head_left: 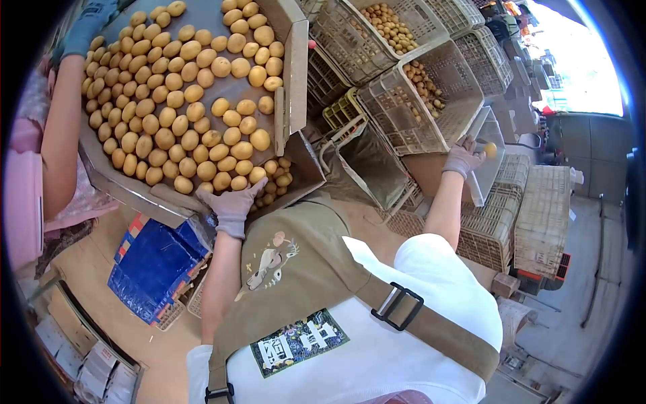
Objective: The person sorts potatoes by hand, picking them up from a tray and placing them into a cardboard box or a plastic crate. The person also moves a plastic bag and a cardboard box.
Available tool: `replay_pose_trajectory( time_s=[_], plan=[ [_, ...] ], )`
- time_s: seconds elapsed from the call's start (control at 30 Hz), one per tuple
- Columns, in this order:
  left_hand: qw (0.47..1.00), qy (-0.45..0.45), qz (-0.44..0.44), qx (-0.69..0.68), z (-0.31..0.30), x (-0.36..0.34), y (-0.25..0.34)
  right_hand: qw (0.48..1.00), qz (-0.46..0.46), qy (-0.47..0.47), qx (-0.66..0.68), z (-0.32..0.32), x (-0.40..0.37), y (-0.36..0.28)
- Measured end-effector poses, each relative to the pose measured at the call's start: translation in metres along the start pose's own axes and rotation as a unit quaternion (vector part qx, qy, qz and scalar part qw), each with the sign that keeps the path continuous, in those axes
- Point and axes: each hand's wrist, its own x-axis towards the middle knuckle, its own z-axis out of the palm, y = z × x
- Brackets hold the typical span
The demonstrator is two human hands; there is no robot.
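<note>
Crates [389, 126] stand near our desk [293, 81]; its high edge likely stops fruit [165, 139] rolling off. Our left hand [231, 204] spreads by the near edge, seemingly bare; our right hand [464, 159] maybe pinches one fruit [490, 149].

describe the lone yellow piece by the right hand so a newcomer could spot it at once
Start at the slatted crates right of the big tray, then follow the gloved right hand to a pale bin. The round yellow produce piece is right by that hand, seen against the bin. Unlike the other pieces, massed in the tray and crates, it appears alone.
</note>
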Motion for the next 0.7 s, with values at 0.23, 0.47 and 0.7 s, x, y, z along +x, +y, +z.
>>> replay_pose_trajectory(
  time_s=[0.23, 0.47, 0.7],
  plan=[
    [0.982, -0.124, 0.075, 0.120, 0.006, -0.004, -0.006, 0.898, 0.090, -0.300, -0.310, 0.065, -0.174, 0.122],
    [0.990, -0.139, -0.010, -0.021, -0.039, 0.013, 0.009, 0.450, -0.173, -0.761, -0.434, 0.112, -0.326, 0.204],
    [0.996, -0.081, 0.024, -0.032, -0.034, 0.009, 0.007, 0.345, -0.190, -0.772, -0.498, 0.138, -0.366, 0.262]
  ],
)
